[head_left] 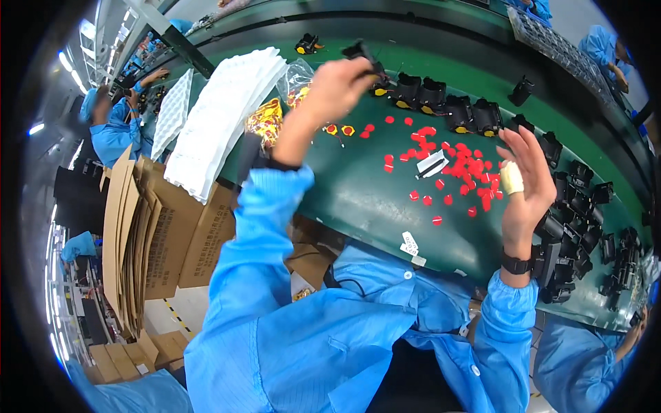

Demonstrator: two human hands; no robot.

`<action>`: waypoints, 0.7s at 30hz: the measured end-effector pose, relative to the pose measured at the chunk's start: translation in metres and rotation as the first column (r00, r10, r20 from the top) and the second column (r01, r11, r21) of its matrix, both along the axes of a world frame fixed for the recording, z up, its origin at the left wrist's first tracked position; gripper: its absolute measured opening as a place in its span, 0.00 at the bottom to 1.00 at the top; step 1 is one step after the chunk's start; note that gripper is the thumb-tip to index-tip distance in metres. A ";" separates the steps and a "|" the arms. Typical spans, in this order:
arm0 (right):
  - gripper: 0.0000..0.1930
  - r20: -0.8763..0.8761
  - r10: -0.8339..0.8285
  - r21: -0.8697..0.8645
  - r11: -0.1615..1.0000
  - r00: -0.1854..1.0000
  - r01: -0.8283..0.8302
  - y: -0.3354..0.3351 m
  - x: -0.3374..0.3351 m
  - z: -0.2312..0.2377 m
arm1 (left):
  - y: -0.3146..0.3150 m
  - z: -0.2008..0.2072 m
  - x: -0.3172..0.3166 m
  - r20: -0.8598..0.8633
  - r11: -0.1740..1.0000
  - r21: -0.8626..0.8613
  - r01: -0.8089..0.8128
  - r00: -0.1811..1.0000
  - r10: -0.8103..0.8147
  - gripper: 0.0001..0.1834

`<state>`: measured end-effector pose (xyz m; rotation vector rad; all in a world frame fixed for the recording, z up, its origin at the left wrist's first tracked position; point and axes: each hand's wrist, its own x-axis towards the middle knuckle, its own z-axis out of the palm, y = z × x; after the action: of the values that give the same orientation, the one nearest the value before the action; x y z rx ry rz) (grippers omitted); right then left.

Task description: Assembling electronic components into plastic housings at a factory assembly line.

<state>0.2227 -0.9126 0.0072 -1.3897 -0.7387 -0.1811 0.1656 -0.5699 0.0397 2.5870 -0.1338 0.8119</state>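
Blue coat sleeves [258,234] end near black wristbands [516,263], and the right hand [529,189] wears a pale-yellow wrap [511,177].

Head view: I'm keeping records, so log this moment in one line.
left hand: holding black part | right hand: open, beside red discs | table: green

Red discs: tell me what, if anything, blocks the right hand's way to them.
Nothing visible blocks the right hand from the nearest red discs; the white slip lies farther left, among other discs.

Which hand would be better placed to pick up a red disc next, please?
Probably the right hand: it looks empty and is close beside the clustered red discs, while the left hand appears to hold a black part.
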 end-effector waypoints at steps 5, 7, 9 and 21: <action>0.24 -0.037 -0.001 -0.060 0.998 0.999 -0.001 0.000 -0.003 -0.010 | 0.084 -0.030 0.025 -0.281 0.973 0.210 -0.094 0.948 0.153 0.16; 0.23 -0.025 -0.010 -0.071 0.997 1.000 0.008 -0.001 -0.003 -0.010 | 0.066 -0.020 0.012 -0.196 0.900 0.396 -0.181 0.941 0.276 0.14; 0.22 -0.018 -0.019 -0.085 0.996 1.000 0.017 -0.002 -0.004 -0.008 | 0.037 -0.005 -0.012 -0.126 0.893 0.411 -0.183 0.959 0.254 0.13; 0.13 0.014 0.064 -0.099 0.993 0.998 -0.063 0.016 -0.016 0.001 | -0.018 -0.025 -0.028 -0.603 0.779 0.548 0.305 0.789 0.115 0.08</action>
<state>0.2069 -0.8967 0.0080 -1.4576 -0.8142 -0.1080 0.1381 -0.5881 0.0146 3.2836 -0.4017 -0.2193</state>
